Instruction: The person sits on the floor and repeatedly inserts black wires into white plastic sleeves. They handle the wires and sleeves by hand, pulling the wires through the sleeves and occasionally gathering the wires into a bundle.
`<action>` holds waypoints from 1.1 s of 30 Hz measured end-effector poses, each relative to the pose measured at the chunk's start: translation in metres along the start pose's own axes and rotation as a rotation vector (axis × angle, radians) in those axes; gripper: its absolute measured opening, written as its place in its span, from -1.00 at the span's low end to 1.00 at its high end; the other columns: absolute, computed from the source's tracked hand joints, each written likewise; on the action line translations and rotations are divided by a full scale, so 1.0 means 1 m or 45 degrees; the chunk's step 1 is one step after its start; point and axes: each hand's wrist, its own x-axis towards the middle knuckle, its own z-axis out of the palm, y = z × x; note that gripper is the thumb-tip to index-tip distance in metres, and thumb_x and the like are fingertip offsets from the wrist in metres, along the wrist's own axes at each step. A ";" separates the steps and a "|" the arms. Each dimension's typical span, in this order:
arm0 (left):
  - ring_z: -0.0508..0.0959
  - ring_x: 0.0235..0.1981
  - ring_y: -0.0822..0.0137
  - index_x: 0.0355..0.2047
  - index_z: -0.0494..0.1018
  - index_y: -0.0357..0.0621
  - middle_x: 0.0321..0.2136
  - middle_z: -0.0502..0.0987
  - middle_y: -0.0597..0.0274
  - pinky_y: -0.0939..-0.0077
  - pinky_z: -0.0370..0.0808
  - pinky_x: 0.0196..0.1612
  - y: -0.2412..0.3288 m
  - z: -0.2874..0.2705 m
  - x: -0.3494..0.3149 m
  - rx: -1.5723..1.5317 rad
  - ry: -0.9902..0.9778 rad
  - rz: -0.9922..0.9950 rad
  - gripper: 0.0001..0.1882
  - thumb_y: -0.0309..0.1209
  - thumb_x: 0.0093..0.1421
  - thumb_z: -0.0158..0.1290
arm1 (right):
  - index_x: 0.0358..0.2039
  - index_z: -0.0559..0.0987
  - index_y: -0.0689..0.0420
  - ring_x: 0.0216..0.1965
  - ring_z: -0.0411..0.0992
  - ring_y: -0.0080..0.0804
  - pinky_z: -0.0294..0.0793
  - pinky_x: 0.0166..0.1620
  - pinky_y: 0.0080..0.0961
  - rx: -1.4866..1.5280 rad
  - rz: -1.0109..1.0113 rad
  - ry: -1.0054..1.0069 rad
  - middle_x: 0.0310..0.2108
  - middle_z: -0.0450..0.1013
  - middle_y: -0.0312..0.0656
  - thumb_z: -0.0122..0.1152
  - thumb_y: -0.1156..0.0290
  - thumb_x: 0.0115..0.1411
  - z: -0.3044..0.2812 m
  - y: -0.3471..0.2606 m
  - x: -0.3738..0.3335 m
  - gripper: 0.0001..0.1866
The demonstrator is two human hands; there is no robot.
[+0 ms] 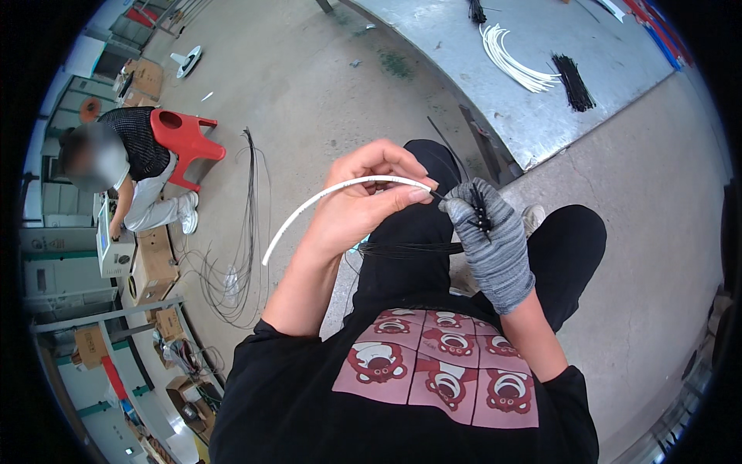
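At the centre of the frame, the bare left hand (362, 203) pinches a slim, curved white tube (328, 189); just right, the right hand (468, 229), in a grey knitted glove (504, 274), is closed around thin black strands (481, 213).

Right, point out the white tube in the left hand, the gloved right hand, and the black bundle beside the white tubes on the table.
White tube (340, 185): head view, along its curved middle.
Gloved right hand (493, 246): head view, middle of the hand.
Black bundle (573, 82): head view, middle of its length.
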 end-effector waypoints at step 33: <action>0.36 -0.69 0.58 -0.39 0.42 -0.28 -0.66 0.39 0.34 0.76 0.29 -0.62 -0.014 0.047 0.017 -0.222 -0.042 -0.121 -0.97 -0.56 0.16 0.01 | -0.32 0.52 0.16 -0.37 0.25 -0.72 0.32 -0.24 -0.71 0.616 0.371 -0.323 -0.44 0.39 -0.45 0.00 0.30 0.28 -0.027 -0.002 0.009 -0.79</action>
